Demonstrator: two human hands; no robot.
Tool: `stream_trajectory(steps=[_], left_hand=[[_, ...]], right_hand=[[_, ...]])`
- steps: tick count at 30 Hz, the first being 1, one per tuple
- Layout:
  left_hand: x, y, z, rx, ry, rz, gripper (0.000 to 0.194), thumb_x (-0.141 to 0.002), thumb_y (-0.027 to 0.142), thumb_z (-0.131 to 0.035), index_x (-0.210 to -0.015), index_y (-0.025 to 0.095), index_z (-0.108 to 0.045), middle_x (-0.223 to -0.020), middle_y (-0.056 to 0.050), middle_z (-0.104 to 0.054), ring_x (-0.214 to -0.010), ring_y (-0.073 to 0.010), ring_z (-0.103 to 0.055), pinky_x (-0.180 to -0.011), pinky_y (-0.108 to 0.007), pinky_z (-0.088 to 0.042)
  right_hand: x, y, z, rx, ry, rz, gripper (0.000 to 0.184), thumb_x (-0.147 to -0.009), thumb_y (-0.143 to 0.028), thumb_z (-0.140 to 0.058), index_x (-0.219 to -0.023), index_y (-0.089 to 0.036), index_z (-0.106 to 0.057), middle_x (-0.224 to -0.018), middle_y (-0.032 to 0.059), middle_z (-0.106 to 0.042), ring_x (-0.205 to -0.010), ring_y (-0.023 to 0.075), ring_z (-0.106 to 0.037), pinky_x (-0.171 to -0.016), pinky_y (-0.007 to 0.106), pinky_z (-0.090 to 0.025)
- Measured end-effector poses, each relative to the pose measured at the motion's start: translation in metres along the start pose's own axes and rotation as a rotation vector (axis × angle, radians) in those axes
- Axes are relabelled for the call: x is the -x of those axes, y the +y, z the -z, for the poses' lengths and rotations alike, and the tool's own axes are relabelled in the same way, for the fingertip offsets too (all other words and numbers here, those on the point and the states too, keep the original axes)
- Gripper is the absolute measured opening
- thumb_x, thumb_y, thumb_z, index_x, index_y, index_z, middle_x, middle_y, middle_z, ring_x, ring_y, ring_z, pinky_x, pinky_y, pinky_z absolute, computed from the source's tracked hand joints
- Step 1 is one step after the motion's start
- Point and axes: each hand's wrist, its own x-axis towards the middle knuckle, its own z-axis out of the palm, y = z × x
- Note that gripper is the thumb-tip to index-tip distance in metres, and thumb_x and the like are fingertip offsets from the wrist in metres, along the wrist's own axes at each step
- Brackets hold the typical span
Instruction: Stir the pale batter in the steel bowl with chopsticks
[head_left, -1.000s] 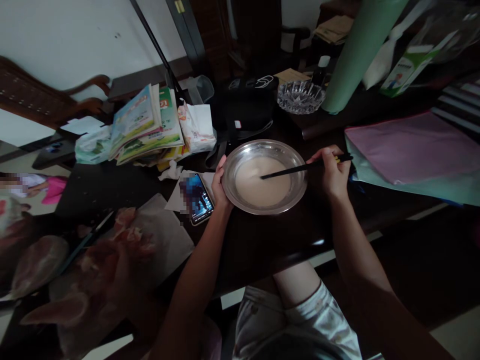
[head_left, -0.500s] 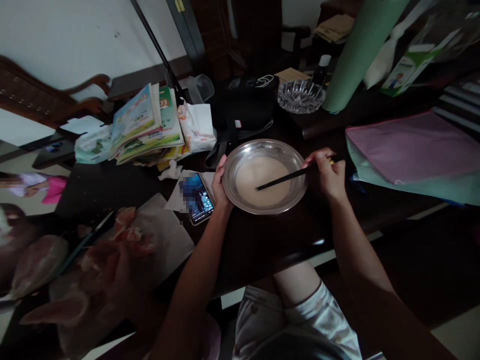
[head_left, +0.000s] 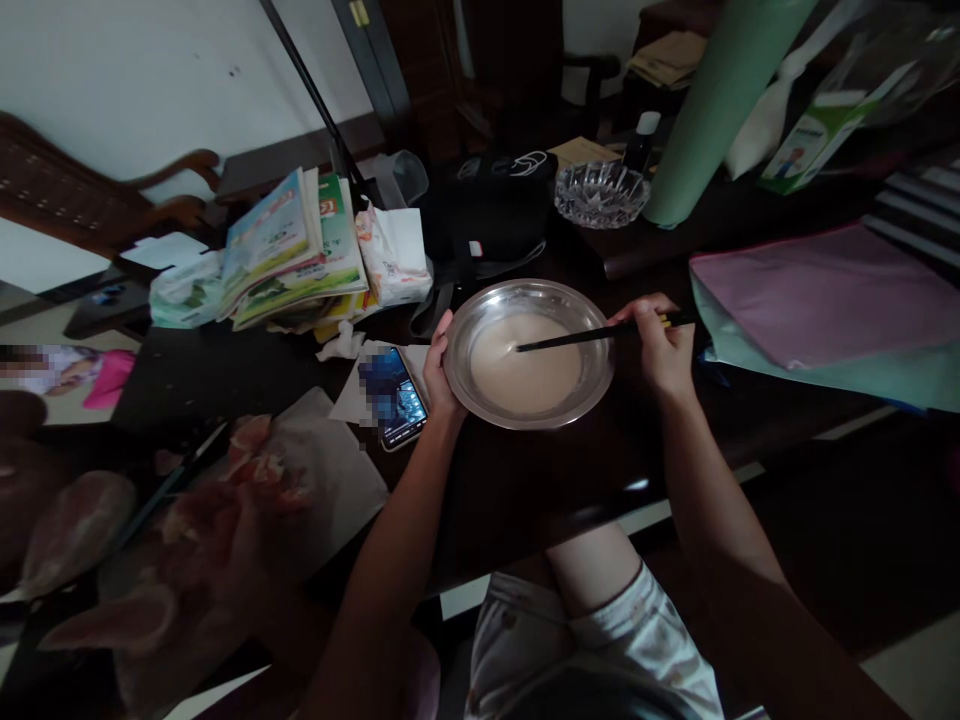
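Note:
A shiny metal bowl [head_left: 592, 385] holding pale batter [head_left: 525, 365] sits on the dark table [head_left: 525, 480] in front of me. My left hand [head_left: 437, 370] grips the bowl's left rim. My right hand [head_left: 656, 345] is closed on black chopsticks [head_left: 577, 338] at the bowl's right side. Their tips dip into the batter near its upper left part.
A lit phone [head_left: 394, 395] lies just left of the bowl on white paper. Behind are stacked books [head_left: 285, 250], a tissue pack [head_left: 390, 255], a black bag [head_left: 487, 220], a glass ashtray [head_left: 600, 192] and a green roll [head_left: 712, 100]. Pink and green folders [head_left: 825, 300] lie right; plastic bags [head_left: 187, 540] lie left.
The chopstick tips swung within the batter, down toward its middle and back up to the left. My right hand shifted slightly; my left hand stayed on the rim.

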Motion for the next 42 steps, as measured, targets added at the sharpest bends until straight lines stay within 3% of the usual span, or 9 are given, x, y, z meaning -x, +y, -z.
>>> stream_trajectory(steps=[3, 8, 14, 19, 25, 32, 38, 42], left_hand=[[0.0000, 0.0006, -0.0006, -0.003, 0.003, 0.005, 0.027, -0.084, 0.026, -0.059, -0.105, 0.024, -0.075, -0.119, -0.001, -0.075, -0.125, -0.0218, -0.061, -0.111, -0.032, -0.041], [0.0000, 0.0008, -0.0007, -0.023, 0.009, -0.013, 0.027, -0.083, 0.025, -0.059, -0.104, 0.025, -0.075, -0.118, -0.001, -0.076, -0.128, -0.0218, -0.059, -0.110, -0.032, -0.042], [-0.0004, 0.0003, 0.0006, -0.023, 0.002, 0.003, 0.027, -0.083, 0.027, -0.061, -0.105, 0.025, -0.076, -0.117, -0.001, -0.076, -0.126, -0.0219, -0.061, -0.111, -0.032, -0.042], [0.0006, 0.0012, -0.0016, -0.033, 0.018, -0.003, 0.026, -0.084, 0.027, -0.060, -0.104, 0.024, -0.076, -0.122, -0.003, -0.074, -0.130, -0.0228, -0.058, -0.111, -0.033, -0.042], [0.0021, 0.0023, -0.0036, -0.030, 0.030, 0.004, 0.027, -0.084, 0.026, -0.057, -0.104, 0.023, -0.076, -0.122, -0.003, -0.074, -0.131, -0.0229, -0.057, -0.112, -0.033, -0.041], [0.0008, 0.0014, -0.0016, -0.026, 0.006, -0.009, 0.029, -0.082, 0.027, -0.059, -0.106, 0.023, -0.075, -0.121, -0.003, -0.074, -0.130, -0.0231, -0.058, -0.112, -0.034, -0.041], [0.0017, 0.0021, -0.0030, -0.038, 0.020, 0.002, 0.027, -0.081, 0.028, -0.061, -0.104, 0.024, -0.075, -0.118, -0.002, -0.075, -0.129, -0.0232, -0.058, -0.110, -0.033, -0.042], [0.0025, 0.0023, -0.0030, -0.022, 0.016, 0.007, 0.029, -0.081, 0.027, -0.060, -0.105, 0.024, -0.075, -0.119, -0.002, -0.075, -0.132, -0.0238, -0.057, -0.111, -0.033, -0.042]], right_hand=[[0.0005, -0.0006, 0.0004, -0.015, 0.056, -0.019, 0.041, -0.088, -0.058, -0.064, -0.068, -0.022, -0.064, -0.059, -0.0022, -0.064, -0.058, 0.0144, -0.063, -0.062, 0.030, -0.051], [0.0013, -0.0001, 0.0002, 0.032, -0.108, -0.013, 0.036, -0.088, -0.055, -0.065, -0.072, -0.022, -0.068, -0.067, -0.0010, -0.069, -0.066, 0.0146, -0.065, -0.069, 0.030, -0.053], [-0.0001, -0.0015, 0.0008, -0.030, 0.069, -0.003, 0.040, -0.087, -0.057, -0.065, -0.067, -0.023, -0.064, -0.059, -0.0027, -0.063, -0.057, 0.0136, -0.062, -0.061, 0.029, -0.050], [0.0020, -0.0019, -0.0009, -0.019, -0.125, -0.057, 0.035, -0.086, -0.056, -0.068, -0.074, -0.023, -0.069, -0.068, -0.0009, -0.069, -0.065, 0.0150, -0.065, -0.068, 0.031, -0.054], [-0.0004, -0.0013, 0.0010, -0.012, 0.045, -0.037, 0.040, -0.086, -0.059, -0.065, -0.071, -0.022, -0.064, -0.062, -0.0021, -0.064, -0.061, 0.0147, -0.064, -0.065, 0.031, -0.052], [0.0015, 0.0004, -0.0005, -0.015, -0.135, -0.043, 0.034, -0.085, -0.055, -0.069, -0.075, -0.023, -0.070, -0.070, -0.0008, -0.070, -0.068, 0.0154, -0.066, -0.071, 0.032, -0.054], [-0.0017, -0.0015, 0.0011, -0.023, 0.026, -0.027, 0.037, -0.087, -0.056, -0.065, -0.071, -0.023, -0.067, -0.061, -0.0016, -0.066, -0.060, 0.0154, -0.065, -0.064, 0.031, -0.053], [0.0005, -0.0011, -0.0006, -0.031, -0.114, -0.063, 0.035, -0.086, -0.056, -0.067, -0.075, -0.023, -0.069, -0.064, -0.0014, -0.067, -0.063, 0.0160, -0.066, -0.066, 0.031, -0.054]])
